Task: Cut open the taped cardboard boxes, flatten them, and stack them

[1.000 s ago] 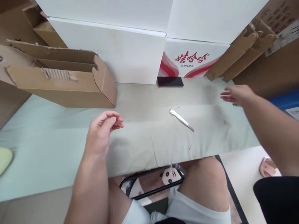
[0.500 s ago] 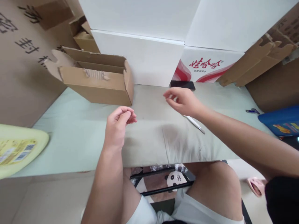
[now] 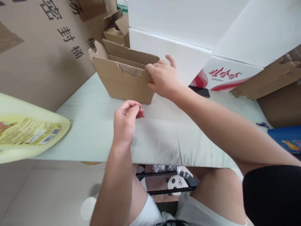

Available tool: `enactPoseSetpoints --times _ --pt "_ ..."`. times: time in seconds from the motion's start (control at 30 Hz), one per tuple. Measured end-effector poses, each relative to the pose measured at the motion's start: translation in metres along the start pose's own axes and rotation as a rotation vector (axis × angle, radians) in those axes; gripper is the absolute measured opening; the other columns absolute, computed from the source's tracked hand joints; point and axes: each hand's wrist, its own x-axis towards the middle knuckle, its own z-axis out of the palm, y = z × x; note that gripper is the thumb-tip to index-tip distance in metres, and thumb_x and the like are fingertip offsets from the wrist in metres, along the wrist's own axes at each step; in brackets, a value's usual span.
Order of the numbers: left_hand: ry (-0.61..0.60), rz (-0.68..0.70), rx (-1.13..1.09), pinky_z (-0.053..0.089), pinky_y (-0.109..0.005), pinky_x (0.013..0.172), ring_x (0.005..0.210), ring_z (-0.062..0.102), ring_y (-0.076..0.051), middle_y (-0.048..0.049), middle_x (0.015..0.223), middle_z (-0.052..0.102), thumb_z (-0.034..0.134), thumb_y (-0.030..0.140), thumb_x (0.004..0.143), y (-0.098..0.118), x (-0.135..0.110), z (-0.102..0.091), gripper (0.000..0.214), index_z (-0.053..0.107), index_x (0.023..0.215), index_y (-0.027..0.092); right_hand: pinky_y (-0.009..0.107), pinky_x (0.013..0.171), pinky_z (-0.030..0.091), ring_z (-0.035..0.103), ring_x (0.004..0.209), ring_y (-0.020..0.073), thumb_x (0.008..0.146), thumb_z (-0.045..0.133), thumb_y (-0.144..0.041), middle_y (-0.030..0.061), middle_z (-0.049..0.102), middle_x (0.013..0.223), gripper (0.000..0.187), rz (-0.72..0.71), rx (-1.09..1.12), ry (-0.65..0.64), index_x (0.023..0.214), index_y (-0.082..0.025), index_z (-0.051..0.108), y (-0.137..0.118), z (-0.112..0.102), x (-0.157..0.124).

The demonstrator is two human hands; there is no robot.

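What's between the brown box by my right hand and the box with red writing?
In the head view, a white box, behind your right hand.

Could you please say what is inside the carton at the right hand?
Inside the carton, only cardboard shows; its front wall hides the bottom, the right hand one corner.

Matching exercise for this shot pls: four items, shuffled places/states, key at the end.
Column 1
1. right hand
2. left hand
3. bottle
4. phone

Column 2
A. pale yellow, at the picture's left edge
B. at the foot of the white box with red lettering
C. at the right end of the open brown box
D. on the wearer's side of the open brown box, fingers curled

Pairs: 1-C, 2-D, 3-A, 4-B
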Motion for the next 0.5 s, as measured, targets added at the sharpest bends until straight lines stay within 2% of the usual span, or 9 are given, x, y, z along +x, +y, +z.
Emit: enactPoseSetpoints --times 0.07,0.17,0.2,0.23,0.27,0.33,0.4,0.5 --pt "0.125 0.106 -0.034 0.051 -0.029 0.061 0.058 0.058 -0.014 0.0022 0.061 0.058 0.062 0.026 0.077 0.003 0.0 -0.003 0.007 0.062 0.071 0.022 0.066 0.125 0.023 0.063 0.112 0.0309 0.092 0.062 -0.033 0.0037 0.068 0.089 0.009 -0.01 0.097 0.086 0.086 -0.027 0.059 0.01 -0.012 -0.023" --pt "0.461 0.357 -0.117 0.044 -0.028 0.056 0.052 0.048 -0.013 0.0047 0.054 0.044 0.056 0.02 0.075 0.01 0.0 -0.007 0.012 0.053 0.064 0.024 0.066 0.122 0.028 0.065 0.102 0.0296 0.09 0.059 -0.028 0.0023 0.066 0.082 0.01 0.037 0.126 0.111 0.08 -0.027 0.058 0.013 -0.046 -0.076" --pt "0.543 0.428 -0.135 0.043 -0.028 0.056 0.053 0.046 -0.013 0.0046 0.055 0.042 0.055 0.019 0.075 0.012 0.0 -0.008 0.013 0.051 0.064 0.025 0.065 0.118 0.032 0.066 0.098 0.0291 0.088 0.061 -0.026 0.0023 0.065 0.081 0.009 0.038 0.122 0.134 0.079 -0.027 0.058 0.013 -0.058 -0.096" --pt "0.575 0.472 -0.139 0.044 -0.028 0.059 0.055 0.048 -0.014 0.0041 0.058 0.043 0.055 0.018 0.076 0.013 0.0 -0.01 0.013 0.052 0.066 0.025 0.063 0.111 0.039 0.067 0.094 0.0285 0.086 0.062 -0.024 0.0023 0.065 0.079 0.009 0.02 0.103 0.182 0.078 -0.026 0.058 0.014 -0.068 -0.116" --pt "0.556 0.491 -0.129 0.046 -0.029 0.062 0.06 0.052 -0.015 0.0035 0.062 0.047 0.056 0.019 0.077 0.013 0.0 -0.01 0.011 0.055 0.068 0.026 0.06 0.103 0.044 0.067 0.091 0.0281 0.084 0.063 -0.023 0.0024 0.066 0.079 0.01 -0.013 0.078 0.233 0.078 -0.026 0.057 0.015 -0.077 -0.136" --pt "0.385 0.464 -0.073 0.051 -0.03 0.073 0.08 0.062 -0.018 0.0016 0.078 0.061 0.058 0.025 0.08 0.01 -0.001 -0.009 0.007 0.064 0.078 0.028 0.053 0.088 0.051 0.067 0.088 0.0277 0.082 0.065 -0.02 0.0024 0.065 0.078 0.012 -0.108 0.107 0.293 0.079 -0.027 0.056 0.018 -0.09 -0.17" --pt "0.16 0.399 -0.024 0.053 -0.032 0.083 0.106 0.066 -0.022 -0.0017 0.101 0.071 0.058 0.034 0.082 0.004 -0.002 -0.004 0.016 0.072 0.09 0.028 0.048 0.081 0.053 0.068 0.084 0.0257 0.08 0.065 -0.02 0.0016 0.064 0.075 0.012 -0.189 0.226 0.261 0.081 -0.027 0.056 0.021 -0.097 -0.196" --pt "-0.102 0.334 0.005 0.053 -0.035 0.097 0.131 0.059 -0.028 -0.0037 0.127 0.072 0.058 0.049 0.085 -0.005 -0.003 0.011 0.032 0.077 0.101 0.029 0.043 0.076 0.052 0.068 0.073 0.0206 0.08 0.062 -0.019 -0.0009 0.064 0.071 0.009 -0.253 0.358 0.209 0.081 -0.027 0.058 0.019 -0.098 -0.22"
